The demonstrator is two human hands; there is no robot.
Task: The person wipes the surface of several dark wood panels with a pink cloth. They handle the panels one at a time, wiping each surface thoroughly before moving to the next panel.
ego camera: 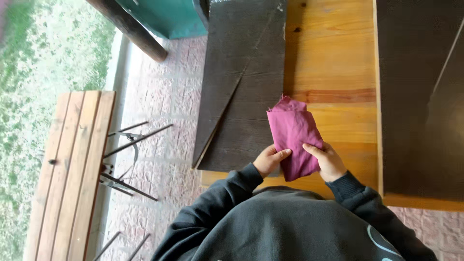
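so the folded magenta cloth (293, 136) sits on the wooden table (333, 58), its near end just past the dark mat (241, 87) that lies to the cloth's left. left hand (270, 160) pinches the cloth's near left edge, thumb on top, fingers closed on the fabric. right hand (328, 162) clamps the near right edge the same way. another dark mat (420, 96) lies well to the cloth's right. a slatted bench (72, 164) stands far left of the cloth, on the brick floor (164, 121).

cloth (291, 135): magenta | table (333, 63): honey wood | mat (241, 96): dark brown | sleeves (227, 193): black
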